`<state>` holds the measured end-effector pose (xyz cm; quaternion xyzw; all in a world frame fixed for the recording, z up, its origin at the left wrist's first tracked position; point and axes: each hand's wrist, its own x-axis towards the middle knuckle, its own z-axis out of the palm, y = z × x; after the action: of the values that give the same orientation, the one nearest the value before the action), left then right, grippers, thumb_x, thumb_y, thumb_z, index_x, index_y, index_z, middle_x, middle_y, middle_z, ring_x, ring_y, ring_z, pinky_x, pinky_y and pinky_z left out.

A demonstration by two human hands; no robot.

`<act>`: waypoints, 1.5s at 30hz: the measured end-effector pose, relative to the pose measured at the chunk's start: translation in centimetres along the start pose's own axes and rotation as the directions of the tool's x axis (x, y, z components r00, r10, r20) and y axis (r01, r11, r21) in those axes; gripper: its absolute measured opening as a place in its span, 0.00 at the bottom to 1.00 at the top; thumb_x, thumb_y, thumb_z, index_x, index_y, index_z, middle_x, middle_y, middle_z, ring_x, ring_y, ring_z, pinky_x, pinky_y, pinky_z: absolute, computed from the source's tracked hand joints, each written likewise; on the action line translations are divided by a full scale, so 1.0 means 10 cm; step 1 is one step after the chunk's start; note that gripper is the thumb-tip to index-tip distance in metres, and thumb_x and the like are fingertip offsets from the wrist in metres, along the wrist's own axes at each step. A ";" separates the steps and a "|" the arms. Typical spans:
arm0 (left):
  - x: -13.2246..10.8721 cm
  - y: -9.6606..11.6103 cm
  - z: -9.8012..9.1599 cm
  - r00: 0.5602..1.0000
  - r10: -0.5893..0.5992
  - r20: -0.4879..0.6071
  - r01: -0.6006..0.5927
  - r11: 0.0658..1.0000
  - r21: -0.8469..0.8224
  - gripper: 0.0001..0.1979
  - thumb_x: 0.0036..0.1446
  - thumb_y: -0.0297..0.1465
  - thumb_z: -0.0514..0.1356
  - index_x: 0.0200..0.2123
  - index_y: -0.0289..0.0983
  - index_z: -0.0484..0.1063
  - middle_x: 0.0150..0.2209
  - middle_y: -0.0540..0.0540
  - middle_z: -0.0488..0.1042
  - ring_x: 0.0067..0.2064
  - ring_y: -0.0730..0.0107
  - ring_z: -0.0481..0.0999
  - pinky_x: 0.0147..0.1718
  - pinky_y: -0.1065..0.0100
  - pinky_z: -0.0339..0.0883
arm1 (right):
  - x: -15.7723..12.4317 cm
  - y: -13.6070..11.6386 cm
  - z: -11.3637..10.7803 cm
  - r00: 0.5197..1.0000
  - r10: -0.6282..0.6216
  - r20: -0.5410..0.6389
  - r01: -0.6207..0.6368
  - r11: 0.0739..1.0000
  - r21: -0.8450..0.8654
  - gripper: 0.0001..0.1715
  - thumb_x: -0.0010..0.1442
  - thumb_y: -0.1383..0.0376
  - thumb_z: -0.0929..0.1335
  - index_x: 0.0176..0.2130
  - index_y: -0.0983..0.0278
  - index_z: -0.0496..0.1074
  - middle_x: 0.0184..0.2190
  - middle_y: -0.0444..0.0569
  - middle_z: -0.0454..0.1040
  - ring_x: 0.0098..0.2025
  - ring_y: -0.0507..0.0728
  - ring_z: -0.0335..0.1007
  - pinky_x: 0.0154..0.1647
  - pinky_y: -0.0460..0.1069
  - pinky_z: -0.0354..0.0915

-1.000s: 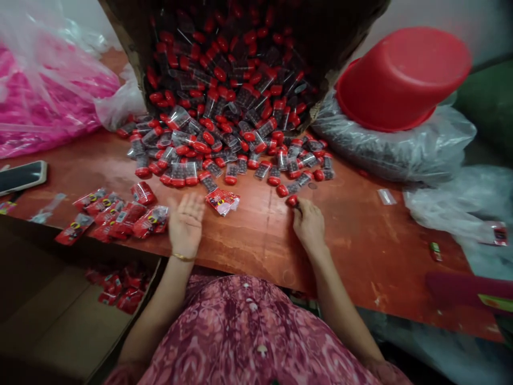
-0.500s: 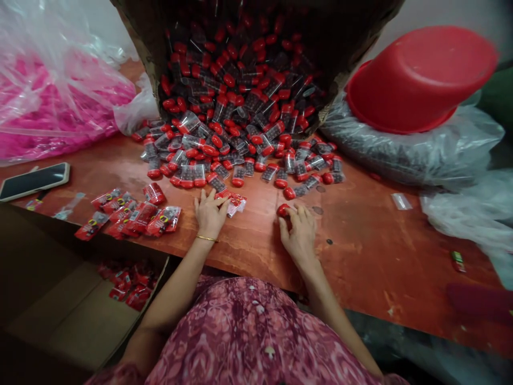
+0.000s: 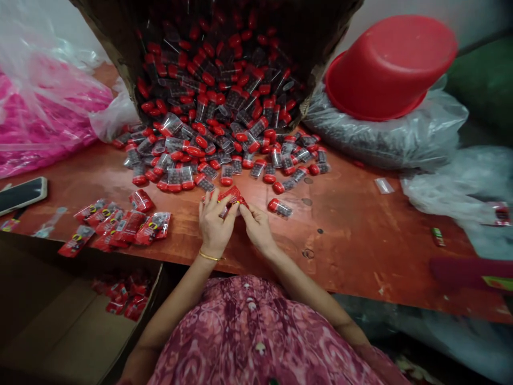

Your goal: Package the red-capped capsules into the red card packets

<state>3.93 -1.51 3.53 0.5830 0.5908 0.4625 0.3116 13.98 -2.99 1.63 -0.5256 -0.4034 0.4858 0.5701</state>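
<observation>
A: Where do we have our hands?

B: We have the left hand (image 3: 216, 227) and the right hand (image 3: 258, 227) close together over the wooden table (image 3: 352, 240).

A: What are we gripping?

B: A red printed packet (image 3: 234, 194), pinched between thumb and fingers on the left, with the right fingertips closed on its near right side. Our fingers cover much of it, so we can't be sure whether it is one packet or several.

A: And the red-capped clear container (image 3: 279, 207)?

B: It lies on its side just right of the right hand, untouched. Beyond both hands, a heap of similar containers (image 3: 224, 133) spills from a tipped cardboard box (image 3: 112, 32).

A: What's to our left?

B: A cluster of red packets (image 3: 128, 224) on the table, and more packets (image 3: 124, 299) inside an open carton (image 3: 76, 326) below its edge. A phone (image 3: 24, 195) lies farther left.
</observation>
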 end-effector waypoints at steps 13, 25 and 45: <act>-0.11 0.14 0.04 0.714 -0.517 0.472 0.699 0.488 -0.523 0.19 0.31 0.37 0.72 0.28 0.34 0.75 0.28 0.48 0.77 0.28 0.74 0.74 0.29 0.73 0.67 | -0.10 0.05 -0.16 0.983 -0.184 -0.023 0.160 0.903 -0.398 0.22 0.60 0.51 0.58 0.20 0.60 0.55 0.16 0.39 0.55 0.20 0.50 0.51 0.23 0.46 0.50; -0.01 0.12 0.06 0.690 -0.569 0.447 0.708 0.403 -0.580 0.17 0.33 0.36 0.72 0.25 0.34 0.71 0.23 0.52 0.75 0.25 0.78 0.73 0.27 0.75 0.65 | 0.04 -0.03 -0.90 0.945 -0.325 -0.049 0.120 0.479 -0.869 0.19 0.60 0.53 0.60 0.37 0.65 0.70 0.41 0.57 0.72 0.45 0.63 0.64 0.47 0.58 0.58; -0.06 0.14 0.08 0.753 -0.517 0.407 0.656 0.550 -0.517 0.20 0.27 0.40 0.73 0.21 0.32 0.73 0.21 0.51 0.74 0.24 0.78 0.70 0.28 0.73 0.64 | -0.37 -0.28 -0.70 0.999 0.022 -0.026 -0.028 0.974 -0.225 0.14 0.50 0.55 0.70 0.30 0.62 0.68 0.21 0.40 0.65 0.20 0.48 0.58 0.20 0.45 0.58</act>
<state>5.25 -2.09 4.37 0.2549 0.5247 0.4372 0.6845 20.42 -8.02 3.73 -0.5975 -0.4425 0.4378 0.5055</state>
